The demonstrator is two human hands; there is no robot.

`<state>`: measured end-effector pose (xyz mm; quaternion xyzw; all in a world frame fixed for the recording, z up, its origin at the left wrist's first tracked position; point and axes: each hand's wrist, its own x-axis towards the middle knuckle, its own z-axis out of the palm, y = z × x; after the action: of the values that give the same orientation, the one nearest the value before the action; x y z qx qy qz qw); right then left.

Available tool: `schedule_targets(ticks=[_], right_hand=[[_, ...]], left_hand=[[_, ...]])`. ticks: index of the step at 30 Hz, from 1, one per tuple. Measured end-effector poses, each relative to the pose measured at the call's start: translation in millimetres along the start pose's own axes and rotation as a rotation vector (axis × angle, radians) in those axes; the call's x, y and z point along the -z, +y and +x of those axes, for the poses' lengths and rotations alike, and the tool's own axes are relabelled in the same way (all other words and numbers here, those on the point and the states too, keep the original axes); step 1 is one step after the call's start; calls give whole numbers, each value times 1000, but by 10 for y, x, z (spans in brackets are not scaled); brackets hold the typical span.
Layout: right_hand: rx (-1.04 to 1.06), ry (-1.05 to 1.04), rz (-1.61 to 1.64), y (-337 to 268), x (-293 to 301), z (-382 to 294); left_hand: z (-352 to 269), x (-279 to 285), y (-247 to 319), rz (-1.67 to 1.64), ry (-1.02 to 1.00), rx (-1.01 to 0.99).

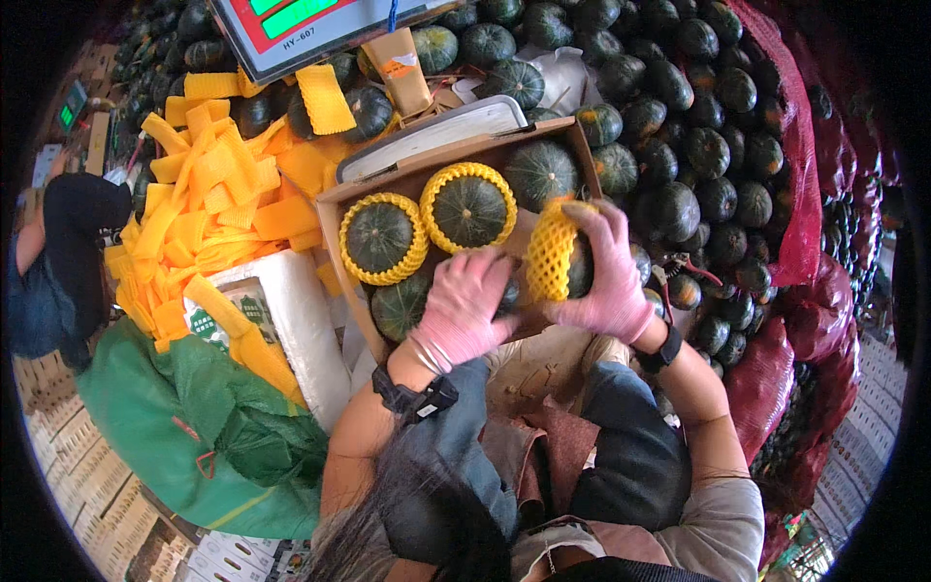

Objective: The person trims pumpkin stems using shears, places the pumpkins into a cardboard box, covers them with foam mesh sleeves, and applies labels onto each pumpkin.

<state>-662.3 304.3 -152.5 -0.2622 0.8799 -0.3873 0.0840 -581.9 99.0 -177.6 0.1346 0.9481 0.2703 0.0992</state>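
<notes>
A cardboard box [457, 151] lies tilted before me with several green squashes in it. Two of them, a left squash [378, 237] and a middle squash [468, 206], wear yellow foam net sleeves. A bare squash [542, 174] sits in the far right corner, and another bare squash [400, 307] lies in the near left corner. My right hand [605, 273], in a pink glove, grips a squash in a yellow foam net [550, 254] at the box's right side. My left hand [465, 305], also gloved in pink, rests over a squash at the near side; its fingers partly hide it.
Flattened yellow foam nets [218, 196] are heaped at the left above a white foam box [291, 313] and a green sack [182, 436]. A scale [291, 36] stands beyond. Loose squashes [673, 211], pruning shears [676, 268] and red mesh sacks [760, 378] lie right. A person [65, 269] is far left.
</notes>
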Motion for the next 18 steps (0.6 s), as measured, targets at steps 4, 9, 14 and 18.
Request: schedule_targets(ticks=[4, 9, 14, 18], right_hand=[[19, -201, -35, 104, -78, -105], [-72, -395, -207, 138, -113, -27], [-295, -473, -644, -46, -427, 20], [-275, -676, -832, -378, -334, 202]], left_hand=[[-97, -224, -107, 106, 51, 25], [-82, -242, -134, 130, 88, 69], [-64, -276, -127, 104, 59, 91], [-183, -197, -296, 81, 44, 7]])
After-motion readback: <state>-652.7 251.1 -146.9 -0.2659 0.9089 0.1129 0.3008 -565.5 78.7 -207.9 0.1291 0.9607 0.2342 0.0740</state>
